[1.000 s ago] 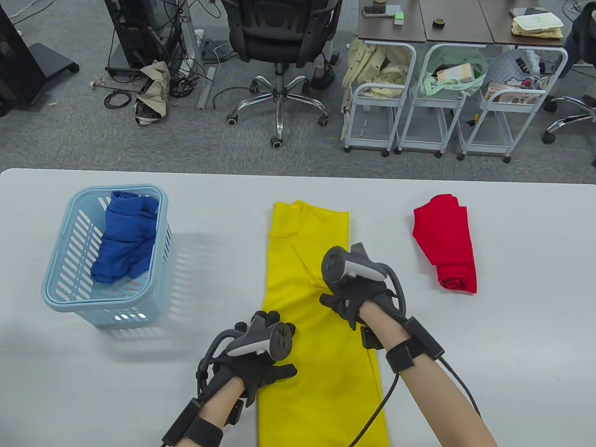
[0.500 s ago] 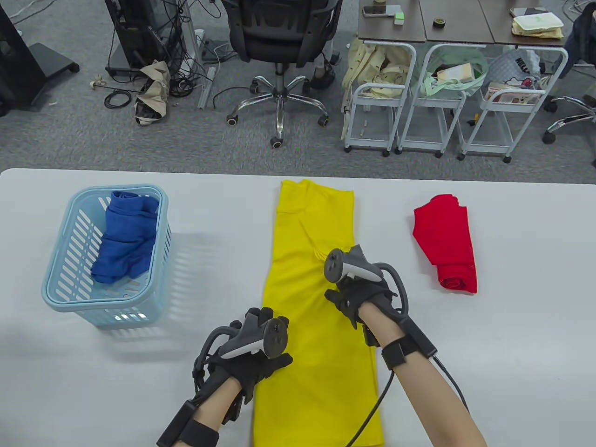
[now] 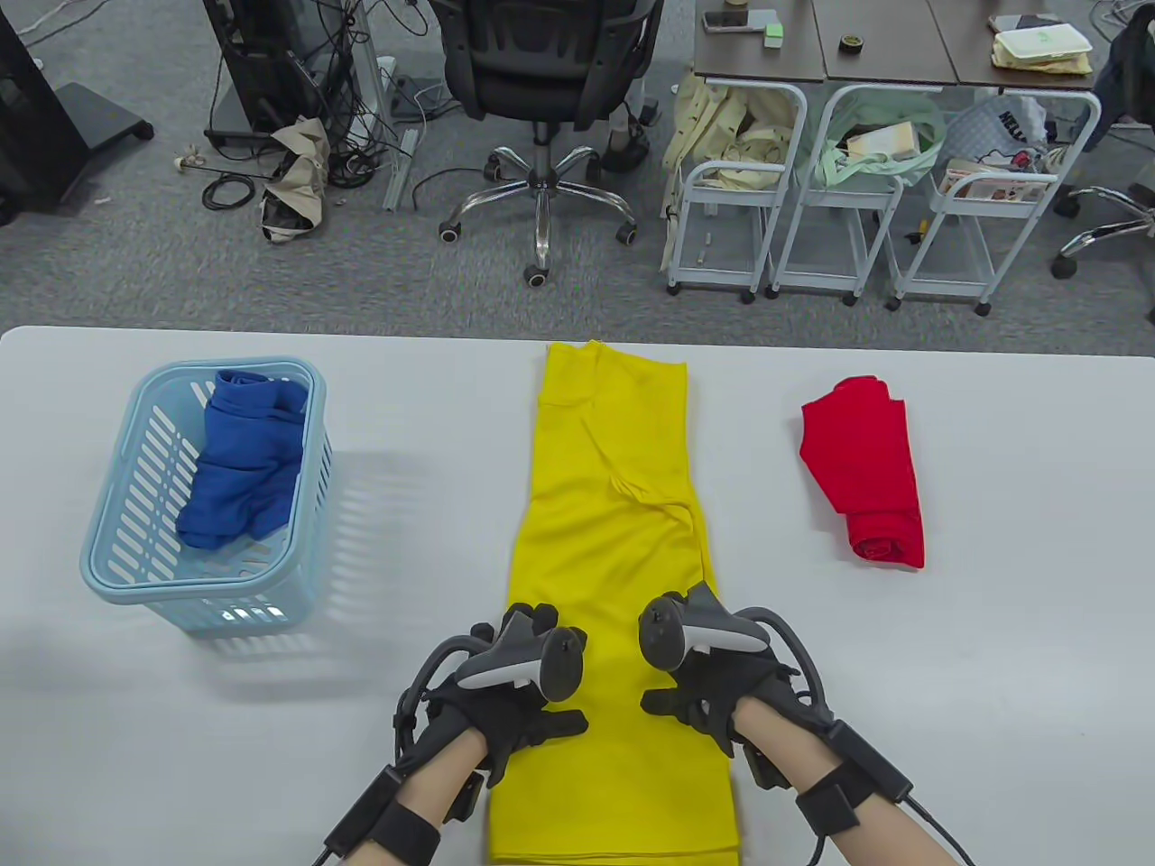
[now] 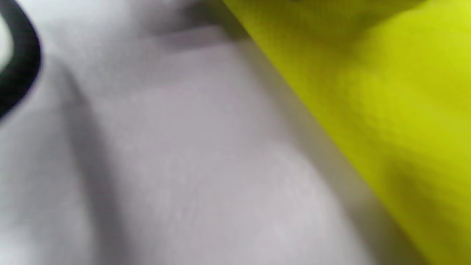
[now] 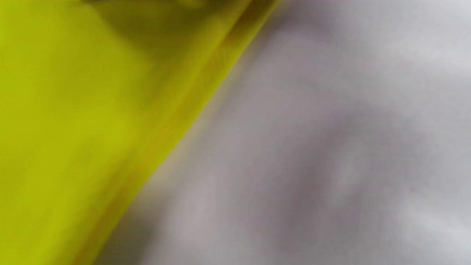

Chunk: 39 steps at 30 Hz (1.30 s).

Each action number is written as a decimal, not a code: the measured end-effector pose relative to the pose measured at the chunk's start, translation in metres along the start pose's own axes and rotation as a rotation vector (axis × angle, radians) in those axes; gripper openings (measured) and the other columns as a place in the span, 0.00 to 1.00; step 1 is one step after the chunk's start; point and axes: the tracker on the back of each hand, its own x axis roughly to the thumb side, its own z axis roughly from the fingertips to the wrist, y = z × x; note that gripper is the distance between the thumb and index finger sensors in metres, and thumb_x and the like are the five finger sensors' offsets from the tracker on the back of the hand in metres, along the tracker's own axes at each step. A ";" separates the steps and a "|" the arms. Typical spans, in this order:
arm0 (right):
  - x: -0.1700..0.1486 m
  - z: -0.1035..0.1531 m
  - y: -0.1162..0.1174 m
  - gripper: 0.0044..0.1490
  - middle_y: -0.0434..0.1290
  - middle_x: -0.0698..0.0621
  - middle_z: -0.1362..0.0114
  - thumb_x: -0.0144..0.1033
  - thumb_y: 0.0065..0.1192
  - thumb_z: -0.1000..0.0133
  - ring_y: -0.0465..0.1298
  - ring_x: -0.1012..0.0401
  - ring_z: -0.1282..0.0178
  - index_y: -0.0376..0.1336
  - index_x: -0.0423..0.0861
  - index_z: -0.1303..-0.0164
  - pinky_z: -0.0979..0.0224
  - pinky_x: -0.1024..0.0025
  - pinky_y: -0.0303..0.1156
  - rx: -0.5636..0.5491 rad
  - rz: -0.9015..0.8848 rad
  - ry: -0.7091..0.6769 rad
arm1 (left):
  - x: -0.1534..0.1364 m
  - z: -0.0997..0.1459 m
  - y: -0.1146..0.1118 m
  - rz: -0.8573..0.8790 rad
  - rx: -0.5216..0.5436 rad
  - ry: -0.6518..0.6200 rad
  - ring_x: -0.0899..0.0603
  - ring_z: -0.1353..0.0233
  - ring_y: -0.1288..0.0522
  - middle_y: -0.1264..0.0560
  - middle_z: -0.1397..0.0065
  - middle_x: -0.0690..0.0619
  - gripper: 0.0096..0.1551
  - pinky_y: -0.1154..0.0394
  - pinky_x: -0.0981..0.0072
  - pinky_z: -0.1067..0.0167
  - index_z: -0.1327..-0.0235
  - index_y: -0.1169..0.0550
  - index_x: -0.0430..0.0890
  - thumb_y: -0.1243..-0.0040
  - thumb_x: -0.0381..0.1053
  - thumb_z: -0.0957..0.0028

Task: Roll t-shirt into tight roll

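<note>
On the yellow t-shirt (image 3: 614,559) rest 2 hands (image 3: 510,713).

Both wrist views blurred: only shirt (image 4: 386,92) edge on desk (image 4: 184,165), no fingers visible. Table view: shirt's near hem cut off at bottom; trackers hide most fingers, grip unclear.

both hands are lying palm-down side by side, the left hand (image 3: 505,713) and right hand (image 3: 717,699) with thumbs pointing inward toward each other, forearms reaching in from below.
</note>
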 end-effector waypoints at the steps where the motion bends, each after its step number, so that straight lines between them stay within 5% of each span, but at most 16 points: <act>1: -0.003 -0.004 -0.004 0.57 0.17 0.44 0.22 0.62 0.40 0.41 0.21 0.44 0.19 0.17 0.50 0.24 0.21 0.39 0.34 0.000 -0.019 0.008 | -0.003 -0.004 0.003 0.014 -0.003 0.001 0.32 0.19 0.77 0.81 0.19 0.44 0.52 0.67 0.29 0.26 0.24 0.76 0.57 0.72 0.76 0.46; 16: -0.026 -0.043 -0.040 0.56 0.16 0.50 0.22 0.59 0.47 0.41 0.18 0.50 0.19 0.19 0.55 0.24 0.21 0.41 0.28 -0.008 -0.193 0.061 | -0.028 -0.037 0.047 -0.013 0.013 0.116 0.33 0.17 0.73 0.76 0.17 0.45 0.48 0.62 0.30 0.24 0.24 0.72 0.62 0.70 0.74 0.48; 24: -0.026 -0.043 -0.042 0.57 0.18 0.50 0.20 0.57 0.50 0.42 0.20 0.50 0.18 0.21 0.55 0.22 0.20 0.41 0.29 -0.034 -0.202 0.058 | -0.011 0.022 0.000 -0.019 0.077 0.000 0.30 0.16 0.69 0.72 0.14 0.42 0.48 0.57 0.30 0.23 0.19 0.68 0.57 0.70 0.73 0.43; 27: -0.018 -0.034 -0.041 0.55 0.23 0.47 0.18 0.58 0.49 0.41 0.25 0.47 0.16 0.25 0.54 0.20 0.20 0.40 0.34 -0.097 -0.144 0.125 | -0.015 0.028 -0.024 -0.039 0.042 0.012 0.32 0.18 0.75 0.79 0.18 0.44 0.50 0.64 0.29 0.25 0.23 0.74 0.58 0.74 0.75 0.45; 29: -0.003 -0.016 -0.036 0.52 0.26 0.46 0.16 0.55 0.49 0.40 0.29 0.45 0.15 0.27 0.53 0.19 0.20 0.41 0.38 -0.132 -0.043 0.155 | -0.016 0.026 -0.022 0.017 0.043 0.003 0.33 0.18 0.75 0.79 0.18 0.45 0.49 0.65 0.29 0.25 0.23 0.72 0.59 0.71 0.75 0.45; 33: 0.023 0.030 -0.007 0.53 0.30 0.44 0.14 0.59 0.47 0.41 0.32 0.43 0.13 0.29 0.52 0.17 0.20 0.40 0.41 -0.153 -0.013 -0.010 | -0.013 0.023 -0.019 -0.002 0.043 0.014 0.32 0.18 0.75 0.79 0.18 0.44 0.50 0.65 0.28 0.25 0.23 0.74 0.58 0.72 0.75 0.46; 39: 0.000 0.048 0.041 0.52 0.24 0.46 0.17 0.57 0.45 0.41 0.28 0.44 0.15 0.24 0.55 0.20 0.20 0.41 0.40 -0.075 -0.004 0.060 | -0.013 0.023 -0.018 -0.004 0.046 0.004 0.32 0.17 0.73 0.77 0.17 0.43 0.50 0.64 0.28 0.25 0.22 0.72 0.58 0.70 0.75 0.45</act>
